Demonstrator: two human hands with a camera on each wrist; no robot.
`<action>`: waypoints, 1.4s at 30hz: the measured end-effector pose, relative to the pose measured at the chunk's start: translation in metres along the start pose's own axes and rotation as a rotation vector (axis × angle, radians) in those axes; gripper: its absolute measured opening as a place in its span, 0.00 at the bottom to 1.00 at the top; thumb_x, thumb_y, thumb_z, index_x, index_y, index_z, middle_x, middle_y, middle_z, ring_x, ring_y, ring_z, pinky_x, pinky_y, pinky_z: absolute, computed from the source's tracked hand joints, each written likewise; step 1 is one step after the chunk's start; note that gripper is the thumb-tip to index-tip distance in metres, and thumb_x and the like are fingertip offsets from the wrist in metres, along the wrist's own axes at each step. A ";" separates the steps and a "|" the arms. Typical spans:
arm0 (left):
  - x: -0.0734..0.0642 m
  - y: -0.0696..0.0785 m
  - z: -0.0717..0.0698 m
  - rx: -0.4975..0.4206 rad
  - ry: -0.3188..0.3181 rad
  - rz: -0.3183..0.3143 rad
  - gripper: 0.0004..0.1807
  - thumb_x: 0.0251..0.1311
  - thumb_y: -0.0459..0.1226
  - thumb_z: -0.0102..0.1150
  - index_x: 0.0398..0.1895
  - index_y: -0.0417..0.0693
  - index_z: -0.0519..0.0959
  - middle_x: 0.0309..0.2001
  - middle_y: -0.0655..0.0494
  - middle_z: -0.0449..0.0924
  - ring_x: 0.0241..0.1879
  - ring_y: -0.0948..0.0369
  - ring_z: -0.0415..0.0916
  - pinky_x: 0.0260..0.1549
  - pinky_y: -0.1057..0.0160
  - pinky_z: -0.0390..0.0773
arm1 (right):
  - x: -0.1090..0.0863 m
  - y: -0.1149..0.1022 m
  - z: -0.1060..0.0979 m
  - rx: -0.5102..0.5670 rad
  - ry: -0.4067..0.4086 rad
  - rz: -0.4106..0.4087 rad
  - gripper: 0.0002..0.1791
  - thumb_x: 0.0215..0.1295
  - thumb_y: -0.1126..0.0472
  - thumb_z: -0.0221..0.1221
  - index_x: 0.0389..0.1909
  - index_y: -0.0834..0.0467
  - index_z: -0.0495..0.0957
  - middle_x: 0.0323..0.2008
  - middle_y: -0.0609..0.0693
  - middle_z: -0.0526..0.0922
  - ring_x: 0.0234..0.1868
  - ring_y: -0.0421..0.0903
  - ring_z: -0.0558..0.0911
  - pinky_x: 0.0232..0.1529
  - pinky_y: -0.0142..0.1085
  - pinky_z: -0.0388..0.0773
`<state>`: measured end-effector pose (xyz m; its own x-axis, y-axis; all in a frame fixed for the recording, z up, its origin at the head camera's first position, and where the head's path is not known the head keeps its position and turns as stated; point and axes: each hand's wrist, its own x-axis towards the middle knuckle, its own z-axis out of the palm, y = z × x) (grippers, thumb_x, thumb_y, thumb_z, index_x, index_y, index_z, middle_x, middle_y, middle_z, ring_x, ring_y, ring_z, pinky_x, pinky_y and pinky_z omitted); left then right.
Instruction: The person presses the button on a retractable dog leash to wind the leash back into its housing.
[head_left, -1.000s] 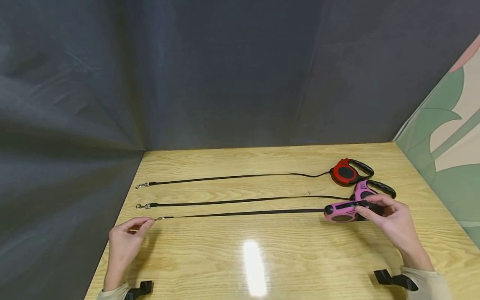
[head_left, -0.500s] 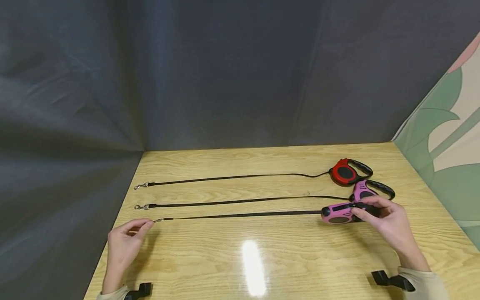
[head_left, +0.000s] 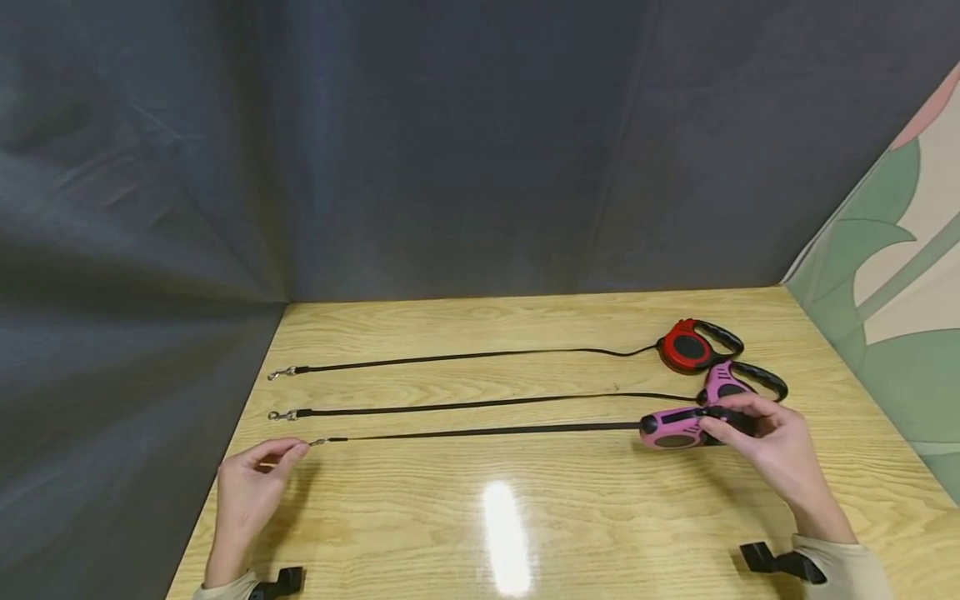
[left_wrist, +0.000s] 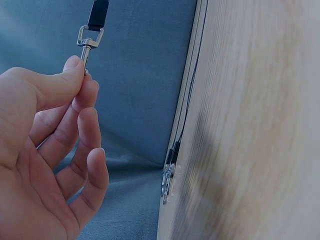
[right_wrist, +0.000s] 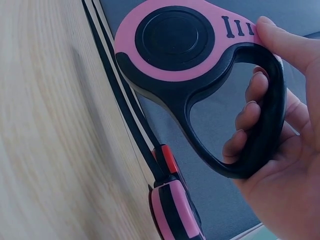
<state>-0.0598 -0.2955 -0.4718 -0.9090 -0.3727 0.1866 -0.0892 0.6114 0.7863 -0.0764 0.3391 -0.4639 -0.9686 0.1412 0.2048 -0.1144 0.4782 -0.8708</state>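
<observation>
My right hand (head_left: pixel 780 454) grips the black handle of a pink retractable dog leash (right_wrist: pixel 220 30), fingers wrapped through its loop as the right wrist view shows. The casing is held upright on edge, raised from the table. From it a black strap (head_left: pixel 495 430) runs taut to the left. At that strap's far end is a metal snap hook (left_wrist: pixel 87 47), pinched between thumb and index finger of my left hand (head_left: pixel 253 492); the other fingers are loosely bent. Behind lie a second pink leash (head_left: pixel 722 382) and a red leash (head_left: pixel 684 346), their straps stretched out leftward.
Two metal snap hooks (left_wrist: pixel 169 175) of the lying leashes rest near the table's left edge. A dark curtain (head_left: pixel 465 150) borders the wooden table (head_left: pixel 390 533) at the back and left. Patterned fabric (head_left: pixel 900 333) hangs at the right.
The held pink leash has shifted slightly left and down in the head view with my right hand. My left hand stays nearly still, pinching the hook throughout.
</observation>
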 end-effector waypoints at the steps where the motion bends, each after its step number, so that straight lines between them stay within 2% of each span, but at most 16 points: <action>1: 0.000 -0.001 0.000 0.004 0.001 -0.002 0.02 0.61 0.32 0.77 0.36 0.46 0.93 0.31 0.79 0.87 0.29 0.75 0.80 0.31 0.74 0.78 | 0.000 0.000 0.000 -0.001 -0.002 0.003 0.13 0.62 0.72 0.73 0.45 0.55 0.86 0.36 0.26 0.86 0.34 0.29 0.81 0.31 0.27 0.74; 5: -0.001 -0.002 0.000 0.017 -0.003 -0.010 0.02 0.61 0.33 0.77 0.36 0.47 0.93 0.31 0.77 0.87 0.29 0.75 0.80 0.32 0.75 0.78 | -0.001 0.001 0.000 -0.011 -0.001 0.012 0.13 0.62 0.71 0.73 0.44 0.54 0.87 0.36 0.25 0.86 0.34 0.29 0.80 0.30 0.28 0.73; 14: -0.002 0.000 0.003 0.019 -0.008 0.014 0.02 0.62 0.33 0.77 0.36 0.45 0.93 0.36 0.55 0.93 0.30 0.75 0.80 0.32 0.75 0.78 | -0.002 0.002 0.000 -0.017 0.003 0.001 0.14 0.62 0.72 0.73 0.44 0.54 0.87 0.36 0.25 0.86 0.33 0.30 0.79 0.29 0.30 0.72; 21: -0.001 0.000 0.005 0.015 -0.014 0.040 0.02 0.61 0.33 0.77 0.36 0.45 0.93 0.35 0.58 0.93 0.30 0.76 0.80 0.33 0.76 0.78 | -0.003 0.001 0.000 -0.014 0.004 0.001 0.14 0.62 0.72 0.74 0.43 0.54 0.87 0.35 0.25 0.86 0.32 0.30 0.79 0.28 0.30 0.72; 33: -0.001 0.002 0.007 0.002 -0.040 0.047 0.02 0.61 0.33 0.78 0.36 0.46 0.93 0.36 0.51 0.93 0.29 0.76 0.79 0.31 0.75 0.77 | -0.005 0.000 0.001 -0.011 -0.011 0.002 0.13 0.61 0.72 0.74 0.43 0.56 0.86 0.34 0.27 0.86 0.29 0.32 0.77 0.27 0.32 0.70; 36: -0.002 0.002 0.007 0.013 -0.040 0.043 0.02 0.61 0.33 0.77 0.36 0.47 0.93 0.36 0.56 0.93 0.29 0.75 0.80 0.32 0.75 0.78 | -0.005 -0.001 0.003 -0.005 -0.014 -0.009 0.13 0.61 0.73 0.73 0.43 0.57 0.86 0.34 0.27 0.87 0.30 0.31 0.78 0.27 0.31 0.71; 40: -0.002 0.001 0.006 0.024 -0.045 0.028 0.02 0.61 0.34 0.77 0.37 0.47 0.94 0.34 0.67 0.91 0.30 0.74 0.81 0.32 0.74 0.79 | -0.004 -0.003 0.006 0.003 -0.020 -0.036 0.13 0.60 0.74 0.73 0.43 0.59 0.86 0.35 0.28 0.87 0.30 0.31 0.79 0.28 0.31 0.72; 42: -0.003 0.001 0.005 0.023 -0.048 0.026 0.02 0.62 0.34 0.77 0.37 0.47 0.93 0.34 0.68 0.91 0.30 0.74 0.81 0.33 0.74 0.79 | -0.004 -0.003 0.007 0.007 -0.020 -0.046 0.12 0.60 0.74 0.73 0.43 0.60 0.86 0.35 0.28 0.87 0.30 0.31 0.79 0.28 0.31 0.71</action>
<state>-0.0595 -0.2901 -0.4746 -0.9294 -0.3233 0.1780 -0.0744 0.6366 0.7676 -0.0740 0.3308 -0.4651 -0.9665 0.1020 0.2354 -0.1599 0.4778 -0.8638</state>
